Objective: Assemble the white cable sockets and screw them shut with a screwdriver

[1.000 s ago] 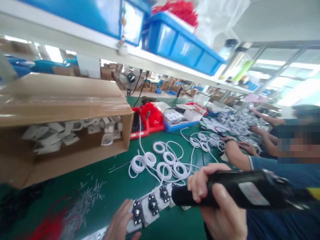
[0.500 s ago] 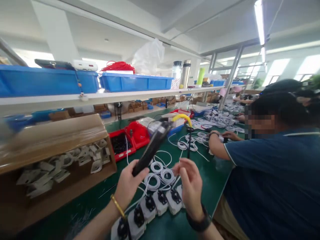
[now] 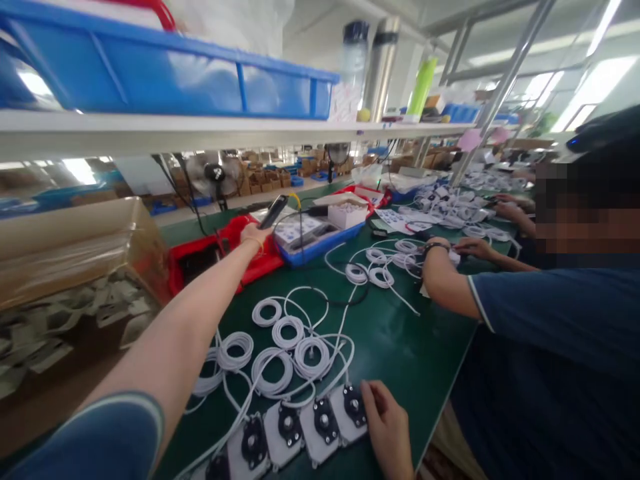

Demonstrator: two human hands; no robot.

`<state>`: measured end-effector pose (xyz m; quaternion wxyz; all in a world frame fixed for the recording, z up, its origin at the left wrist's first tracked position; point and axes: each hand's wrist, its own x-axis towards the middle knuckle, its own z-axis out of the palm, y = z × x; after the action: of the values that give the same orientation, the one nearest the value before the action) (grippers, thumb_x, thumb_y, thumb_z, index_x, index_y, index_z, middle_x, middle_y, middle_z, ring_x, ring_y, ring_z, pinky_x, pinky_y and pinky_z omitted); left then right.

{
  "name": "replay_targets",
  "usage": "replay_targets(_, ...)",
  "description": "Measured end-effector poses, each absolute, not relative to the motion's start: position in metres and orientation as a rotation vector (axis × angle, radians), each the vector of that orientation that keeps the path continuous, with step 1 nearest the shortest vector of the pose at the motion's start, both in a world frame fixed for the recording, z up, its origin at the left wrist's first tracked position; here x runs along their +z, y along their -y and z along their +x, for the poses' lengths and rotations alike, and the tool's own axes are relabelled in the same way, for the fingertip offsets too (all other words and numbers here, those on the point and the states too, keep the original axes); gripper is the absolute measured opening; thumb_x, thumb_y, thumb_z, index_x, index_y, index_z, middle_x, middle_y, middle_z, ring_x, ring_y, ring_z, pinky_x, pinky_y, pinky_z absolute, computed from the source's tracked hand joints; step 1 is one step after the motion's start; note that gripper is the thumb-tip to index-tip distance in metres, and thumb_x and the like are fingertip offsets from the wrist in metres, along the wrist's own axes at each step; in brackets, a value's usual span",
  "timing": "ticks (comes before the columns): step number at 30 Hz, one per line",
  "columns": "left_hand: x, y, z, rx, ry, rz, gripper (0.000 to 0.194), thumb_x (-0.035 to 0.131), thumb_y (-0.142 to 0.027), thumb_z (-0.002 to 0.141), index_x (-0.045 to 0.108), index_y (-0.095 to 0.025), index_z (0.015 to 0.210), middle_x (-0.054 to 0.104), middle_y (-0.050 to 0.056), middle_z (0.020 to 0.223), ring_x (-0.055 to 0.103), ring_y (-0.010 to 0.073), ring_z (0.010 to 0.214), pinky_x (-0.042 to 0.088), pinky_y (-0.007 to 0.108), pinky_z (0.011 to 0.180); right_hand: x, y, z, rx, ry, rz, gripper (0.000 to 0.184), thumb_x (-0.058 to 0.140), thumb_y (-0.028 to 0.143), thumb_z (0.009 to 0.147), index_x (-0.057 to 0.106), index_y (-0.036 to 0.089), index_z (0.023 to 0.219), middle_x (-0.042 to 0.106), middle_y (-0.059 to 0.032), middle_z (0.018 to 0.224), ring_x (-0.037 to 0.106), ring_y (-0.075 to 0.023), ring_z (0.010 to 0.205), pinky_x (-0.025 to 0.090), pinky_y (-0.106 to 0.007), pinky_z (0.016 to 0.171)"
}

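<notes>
My left hand [image 3: 256, 235] reaches far across the bench, closed around a black electric screwdriver [image 3: 273, 211] with a yellow cord end. It is above the red bin [image 3: 263, 261]. Close to me, my right hand [image 3: 387, 423] has curled fingers against the right edge of the end white housing [image 3: 349, 415]. Several such housings stand side by side in a row, each with a black round fitting and a metal shaft on top. White cables lead from them to coiled white cables [image 3: 273, 370] behind. The fingertips of my right hand are partly hidden.
A cardboard box [image 3: 115, 247] of white parts stands at the left. Behind the coils is a blue tray [image 3: 325, 243] with a white box. A shelf [image 3: 200, 137] with a blue bin [image 3: 165, 73] crosses above. A co-worker's arm [image 3: 445, 280] works at the right.
The screwdriver passed from my right hand to my left, which has carried it forward to the back of the bench. My right hand has come down to the end housing. The view has shifted.
</notes>
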<state>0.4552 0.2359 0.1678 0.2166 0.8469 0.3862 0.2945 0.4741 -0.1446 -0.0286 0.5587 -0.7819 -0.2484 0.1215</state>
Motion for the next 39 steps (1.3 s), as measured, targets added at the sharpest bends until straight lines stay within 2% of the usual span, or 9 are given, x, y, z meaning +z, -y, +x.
replay_targets(4,0.128,-0.270,0.496,0.684,-1.226,2.411,0.036,0.052,-0.036,0.088,0.059,-0.003,0.102,0.062,0.012,0.106,0.059,0.0217,0.098,0.047,0.038,0.085,-0.024,0.149,0.474,0.340,0.596,-1.938,0.035,0.046,0.048,0.086,0.061,0.017,0.076,0.059,-0.0027,0.066,0.054,-0.0157,0.060,0.041,-0.023,0.056)
replay_targets(8,0.109,-0.290,0.517,0.680,-1.149,2.557,0.070,0.015,-0.042,0.092,0.060,0.011,0.090,0.063,0.016,0.108,0.050,0.0126,0.110,0.027,0.028,0.101,-0.019,0.151,0.475,0.318,0.598,-1.980,0.035,0.044,0.045,0.088,0.062,0.017,0.077,0.060,-0.0030,0.069,0.053,-0.0150,0.062,0.040,-0.024,0.058)
replay_targets(14,0.129,-0.247,0.459,0.800,-1.083,2.690,0.039,0.057,-0.032,0.083,0.054,-0.005,0.112,0.050,0.014,0.124,0.042,0.0277,0.121,0.031,0.042,0.102,-0.021,0.149,0.474,0.353,0.540,-1.979,0.040,0.043,0.049,0.088,0.061,0.015,0.077,0.050,-0.0003,0.060,0.047,-0.0135,0.055,0.036,-0.025,0.053)
replay_targets(17,0.137,-0.179,0.362,0.742,-0.691,2.811,0.032,0.051,-0.032,0.087,0.052,-0.010,0.111,0.052,0.011,0.115,0.049,0.0256,0.112,0.038,0.041,0.097,-0.022,0.150,0.474,0.313,0.489,-1.878,0.037,0.045,0.049,0.087,0.058,0.014,0.084,0.048,0.0006,0.062,0.044,-0.0124,0.053,0.037,-0.025,0.052)
replay_targets(21,0.115,-0.088,0.202,0.559,-0.607,2.860,0.036,0.052,-0.040,0.085,0.052,-0.015,0.111,0.053,0.011,0.115,0.050,0.0262,0.108,0.041,0.044,0.095,-0.012,0.165,0.473,-0.112,0.771,-1.807,0.031,0.057,0.041,0.082,0.051,0.016,0.098,0.052,-0.0082,0.094,0.052,-0.0189,0.081,0.045,-0.035,0.072)
replay_targets(25,0.080,-0.030,0.108,0.423,-0.665,3.014,0.050,0.064,-0.049,0.075,0.056,-0.020,0.115,0.042,0.016,0.129,0.038,0.0382,0.122,0.033,0.061,0.099,0.012,0.182,0.462,-0.326,1.528,-1.907,0.050,0.067,0.045,0.074,0.050,0.018,0.112,0.047,-0.0157,0.118,0.043,-0.0320,0.111,0.037,-0.052,0.092)
replay_targets(29,0.060,0.000,0.120,0.337,-0.724,3.051,0.053,0.066,-0.045,0.074,0.055,-0.024,0.122,0.042,0.016,0.133,0.036,0.0392,0.125,0.023,0.064,0.103,0.034,0.167,0.447,-0.280,2.116,-1.939,0.058,0.064,0.052,0.074,0.050,0.023,0.122,0.047,-0.0138,0.128,0.041,-0.0326,0.116,0.028,-0.054,0.100)
replay_targets(33,0.049,0.004,0.163,0.126,-0.743,2.986,0.067,0.066,-0.052,0.072,0.048,-0.019,0.129,0.044,0.018,0.132,0.045,0.0341,0.117,0.040,0.048,0.098,0.043,0.132,0.451,-0.109,2.510,-1.836,0.080,0.060,0.061,0.070,0.041,0.017,0.134,0.049,-0.0161,0.127,0.046,-0.0307,0.104,0.037,-0.044,0.090)
replay_targets(39,0.044,0.000,0.181,0.030,-0.870,2.945,0.084,0.069,-0.059,0.065,0.039,-0.023,0.135,0.047,0.015,0.126,0.050,0.0321,0.105,0.042,0.045,0.089,0.041,0.102,0.463,0.060,2.654,-1.720,0.105,0.044,0.077,0.066,0.023,0.010,0.143,0.043,-0.0192,0.135,0.051,-0.0297,0.096,0.042,-0.040,0.084)
